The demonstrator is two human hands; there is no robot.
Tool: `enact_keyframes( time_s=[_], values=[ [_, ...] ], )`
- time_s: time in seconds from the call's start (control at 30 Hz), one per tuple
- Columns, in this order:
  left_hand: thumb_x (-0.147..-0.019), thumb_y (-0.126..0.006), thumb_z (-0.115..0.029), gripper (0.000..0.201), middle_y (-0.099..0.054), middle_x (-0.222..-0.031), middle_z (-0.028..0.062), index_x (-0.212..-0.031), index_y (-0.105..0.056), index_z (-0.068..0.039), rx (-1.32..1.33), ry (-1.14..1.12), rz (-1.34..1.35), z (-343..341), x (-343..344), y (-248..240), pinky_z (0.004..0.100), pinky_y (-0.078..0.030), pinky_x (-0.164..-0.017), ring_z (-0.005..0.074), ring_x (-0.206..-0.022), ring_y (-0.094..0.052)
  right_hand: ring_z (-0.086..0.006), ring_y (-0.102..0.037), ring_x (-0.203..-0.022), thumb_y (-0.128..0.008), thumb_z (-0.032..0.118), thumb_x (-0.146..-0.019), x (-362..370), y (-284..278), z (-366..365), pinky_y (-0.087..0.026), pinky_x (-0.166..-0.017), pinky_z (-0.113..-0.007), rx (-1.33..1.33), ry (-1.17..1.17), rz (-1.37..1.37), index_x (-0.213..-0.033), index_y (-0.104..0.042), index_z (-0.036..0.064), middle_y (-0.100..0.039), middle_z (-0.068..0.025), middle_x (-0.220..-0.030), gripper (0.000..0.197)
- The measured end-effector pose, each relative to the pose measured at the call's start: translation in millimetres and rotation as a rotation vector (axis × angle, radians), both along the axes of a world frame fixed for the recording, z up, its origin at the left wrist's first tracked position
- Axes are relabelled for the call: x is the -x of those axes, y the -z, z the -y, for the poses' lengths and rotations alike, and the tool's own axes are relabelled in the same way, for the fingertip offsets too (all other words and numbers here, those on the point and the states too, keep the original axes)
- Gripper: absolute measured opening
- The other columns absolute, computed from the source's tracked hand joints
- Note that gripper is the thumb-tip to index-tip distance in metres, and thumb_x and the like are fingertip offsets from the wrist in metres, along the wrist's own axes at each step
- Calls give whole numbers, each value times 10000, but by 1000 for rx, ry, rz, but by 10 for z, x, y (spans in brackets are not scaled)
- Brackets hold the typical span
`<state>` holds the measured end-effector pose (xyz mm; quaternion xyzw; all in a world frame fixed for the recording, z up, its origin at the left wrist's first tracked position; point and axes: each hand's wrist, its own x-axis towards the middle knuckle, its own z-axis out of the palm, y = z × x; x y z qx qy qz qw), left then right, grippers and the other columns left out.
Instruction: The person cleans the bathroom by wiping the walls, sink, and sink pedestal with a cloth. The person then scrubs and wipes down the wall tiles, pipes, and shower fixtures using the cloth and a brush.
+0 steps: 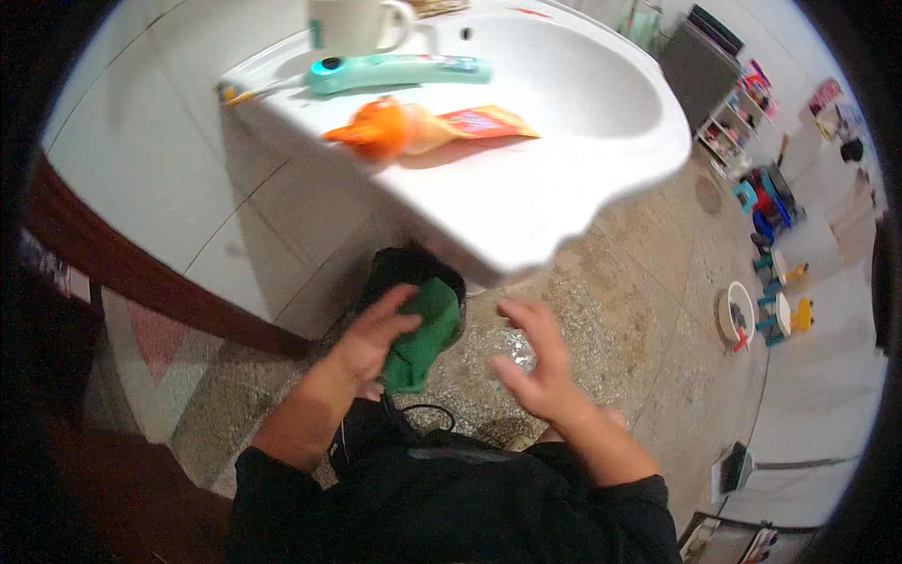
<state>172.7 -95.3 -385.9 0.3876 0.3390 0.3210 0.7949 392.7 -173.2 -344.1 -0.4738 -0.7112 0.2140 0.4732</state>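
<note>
My left hand [368, 340] grips a green cloth [423, 334] below the white washbasin [526, 207]. The cloth hangs over the mouth of a dark bin or bucket [404, 263] under the basin. My right hand [533, 362] hovers open beside it, fingers spread, holding nothing, above the speckled stone floor [620, 282]. A black cord [423, 411] loops just below the cloth, near my dark sleeves.
On the basin rim lie an orange tube [423, 127], a teal tube [399, 71] and a white mug [352, 23]. White tiled wall to the left with a dark red band [141, 273]. Far right: a shelf, small coloured stools, a white bowl [738, 315] on the floor.
</note>
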Motion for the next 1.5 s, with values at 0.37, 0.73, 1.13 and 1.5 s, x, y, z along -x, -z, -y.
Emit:
enact_keyframes(
  time_s=[0.37, 0.73, 1.13, 1.5],
  values=[
    [-801, -533, -102, 187, -560, -998, 146, -977, -494, -55, -2234, -323, -766, 507, -261, -1388, 453, -484, -708, 308, -882, -598, -255, -573, -976, -495, 308, -912, -361, 1406, -516, -473, -862, -392, 698, 14, -1758, -1178, -477, 54, -570, -110, -1126, 368],
    [-966, -269, -340, 368, -424, -1270, 231, -1072, -464, -46, -2184, -647, -1102, 20, -725, -1251, 542, -331, -996, 385, -1160, -435, -364, -432, -1136, -448, 309, -918, -1045, 1235, -2864, -315, -982, -400, -431, 335, -526, -1265, -395, -3, -467, -250, -1207, 471],
    [-886, -273, -205, 376, -555, -1032, 272, -955, -494, 91, -2201, -1065, -1136, -135, -782, -1143, 461, -467, -845, 363, -927, -566, -390, -466, -1060, -435, 182, -902, -999, 2175, -2736, -338, -964, -416, 27, 617, -760, -1158, -520, -27, -521, -233, -1157, 341],
    [-830, -605, -201, 311, -598, -979, 215, -963, -516, 65, -2454, -954, -1407, -42, -493, -1426, 389, -520, -736, 314, -856, -616, -325, -485, -1142, -456, 272, -903, -1407, 2662, -3043, -332, -992, -342, 172, 135, -833, -1248, -491, 30, -520, -198, -1231, 422]
  ],
)
